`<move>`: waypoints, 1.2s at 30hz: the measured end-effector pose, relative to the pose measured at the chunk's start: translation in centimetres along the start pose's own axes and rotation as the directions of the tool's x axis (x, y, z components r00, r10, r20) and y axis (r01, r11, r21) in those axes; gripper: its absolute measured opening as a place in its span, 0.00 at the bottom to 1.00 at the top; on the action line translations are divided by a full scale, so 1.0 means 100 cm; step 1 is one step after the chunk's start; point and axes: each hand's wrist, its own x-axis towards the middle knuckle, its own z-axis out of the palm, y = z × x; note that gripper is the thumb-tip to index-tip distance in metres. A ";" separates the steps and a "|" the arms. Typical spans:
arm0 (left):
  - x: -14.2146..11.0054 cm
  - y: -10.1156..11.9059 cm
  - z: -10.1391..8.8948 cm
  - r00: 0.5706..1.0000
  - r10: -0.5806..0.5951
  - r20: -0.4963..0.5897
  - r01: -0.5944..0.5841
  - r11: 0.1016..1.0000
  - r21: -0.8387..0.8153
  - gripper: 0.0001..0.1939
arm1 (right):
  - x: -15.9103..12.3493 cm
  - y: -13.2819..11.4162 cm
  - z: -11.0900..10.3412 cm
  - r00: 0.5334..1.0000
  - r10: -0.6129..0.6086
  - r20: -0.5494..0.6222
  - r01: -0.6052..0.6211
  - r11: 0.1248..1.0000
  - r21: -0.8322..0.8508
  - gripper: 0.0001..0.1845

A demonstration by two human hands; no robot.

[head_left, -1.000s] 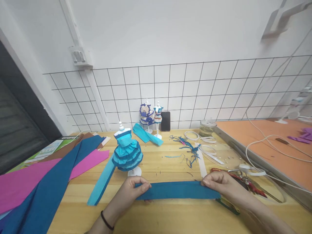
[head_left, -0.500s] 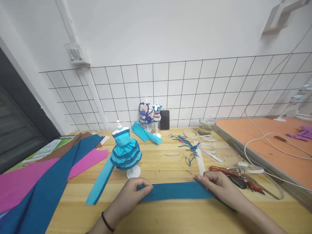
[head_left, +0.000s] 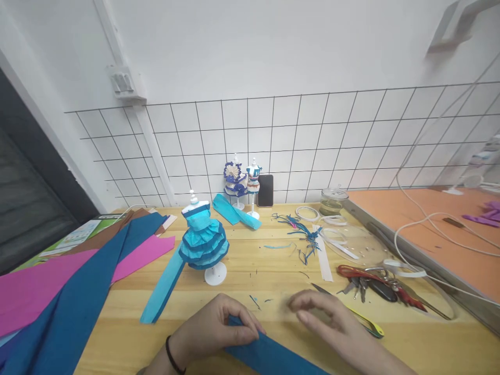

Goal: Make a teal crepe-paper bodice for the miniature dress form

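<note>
My left hand [head_left: 230, 325], a dark band at its wrist, pinches a dark blue strip of crepe-like paper [head_left: 273, 354] that slants toward the front edge of view. My right hand [head_left: 328, 317] has come off the strip; its fingers are curved, apart from the thumb, with nothing between them. Partly under that hand lies a slim pointed tool with a yellow handle [head_left: 375, 329]; its middle is hidden. Beyond my left hand stands a small dress form [head_left: 203, 239] in a layered light and dark blue dress, on a white round base.
Large pink and blue sheets [head_left: 78, 291] cover the left side. Two smaller dress forms [head_left: 253, 190] and a phone [head_left: 265, 190] stand against the wall. Blue scraps [head_left: 308, 234], white tape, a glass jar [head_left: 333, 202] and keys [head_left: 363, 286] lie to the right.
My right hand has let go of the strip, whose right part has dropped toward me. The yellow-handled tool now shows beneath that hand. My left hand has moved slightly nearer and right.
</note>
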 end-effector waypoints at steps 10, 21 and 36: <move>0.004 -0.012 0.002 0.996 -0.058 -0.070 0.057 0.998 -0.026 0.16 | 0.000 0.000 0.035 0.930 0.203 0.307 -0.261 0.952 0.160 0.15; 0.026 -0.025 0.011 0.932 -0.059 -0.358 -0.031 0.969 -0.243 0.31 | 0.003 0.013 0.043 0.974 0.178 0.137 -0.213 0.926 0.313 0.23; 0.027 -0.022 0.018 0.900 -0.074 -0.430 -0.099 0.925 -0.366 0.34 | 0.003 0.003 0.037 0.994 0.041 0.105 -0.050 0.995 0.085 0.19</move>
